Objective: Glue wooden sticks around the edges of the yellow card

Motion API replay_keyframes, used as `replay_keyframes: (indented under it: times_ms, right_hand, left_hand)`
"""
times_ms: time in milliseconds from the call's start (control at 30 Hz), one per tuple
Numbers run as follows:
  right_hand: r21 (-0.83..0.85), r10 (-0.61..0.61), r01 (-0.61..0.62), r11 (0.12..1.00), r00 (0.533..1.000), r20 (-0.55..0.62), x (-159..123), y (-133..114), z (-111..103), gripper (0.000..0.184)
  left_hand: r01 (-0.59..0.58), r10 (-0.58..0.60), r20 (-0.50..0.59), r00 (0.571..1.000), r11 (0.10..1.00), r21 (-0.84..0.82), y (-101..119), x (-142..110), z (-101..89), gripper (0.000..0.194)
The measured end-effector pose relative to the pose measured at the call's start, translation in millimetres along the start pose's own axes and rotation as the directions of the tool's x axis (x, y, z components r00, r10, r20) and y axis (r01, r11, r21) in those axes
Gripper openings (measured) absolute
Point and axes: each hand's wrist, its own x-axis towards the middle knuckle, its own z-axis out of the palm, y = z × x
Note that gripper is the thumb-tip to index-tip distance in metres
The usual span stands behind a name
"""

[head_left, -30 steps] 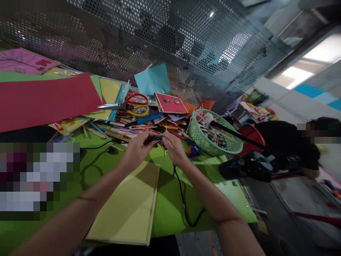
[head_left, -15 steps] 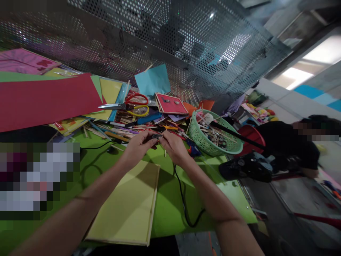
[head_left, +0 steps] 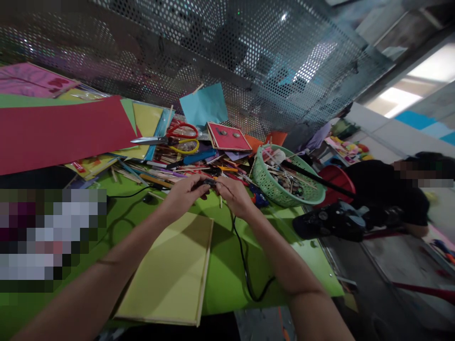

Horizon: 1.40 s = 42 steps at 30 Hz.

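Between the fingertips of both hands is a small dark grey piece [head_left: 209,182], too small and covered to name. My left hand [head_left: 186,193] is closed on its left side. From the right, my right hand [head_left: 232,193] pinches it with thumb and forefinger. Both hands hang over the back of the green table, just in front of a pile of sticks and pens. Below them lies a yellow board [head_left: 170,274] edged with thin wooden sticks. A black cable [head_left: 245,270] loops under my right forearm.
Scissors [head_left: 167,140] with red and yellow handles top the pile, near a stick-framed red card [head_left: 229,136]. To the right stands a green basket [head_left: 270,184] of sticks, with a blue glue gun [head_left: 261,199] beside it. A perforated metal screen [head_left: 199,52] rises behind. A person [head_left: 384,194] is at far right.
The fingers of my right hand have shifted slightly around the small dark piece. Both arms stay in nearly the same place, and the table things have not moved.
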Motion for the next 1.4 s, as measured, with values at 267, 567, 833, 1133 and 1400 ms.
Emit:
replay_keyframes:
  times_ms: [267,567,833,1133,1400]
  right_hand:
    - [0.089,0.035,-0.039,0.995,0.998,0.049,0.9,-0.5,-3.4,0.037]
    - [0.010,0.064,-0.064,0.998,0.997,-0.035,0.0,-5.6,0.9,0.028]
    - [0.208,0.080,-0.081,0.975,0.997,0.012,-0.3,1.3,0.3,0.040]
    - [0.380,0.088,-0.082,0.921,0.996,0.001,0.4,6.1,5.3,0.037]
    - [0.403,0.099,-0.094,0.910,0.995,0.010,0.5,5.0,6.5,0.036]
  left_hand:
    - [-0.019,0.019,-0.002,1.000,1.000,0.002,3.7,-0.2,-0.8,0.027]
    - [-0.014,0.013,0.005,1.000,0.994,0.105,4.5,-0.9,-1.3,0.028]
    - [0.019,-0.019,0.011,1.000,0.998,-0.059,6.0,1.3,-0.5,0.033]
    - [0.009,-0.010,-0.029,1.000,0.999,-0.045,5.7,0.6,0.8,0.030]
    - [-0.009,0.008,-0.049,0.999,1.000,-0.027,2.6,-0.4,3.6,0.027]
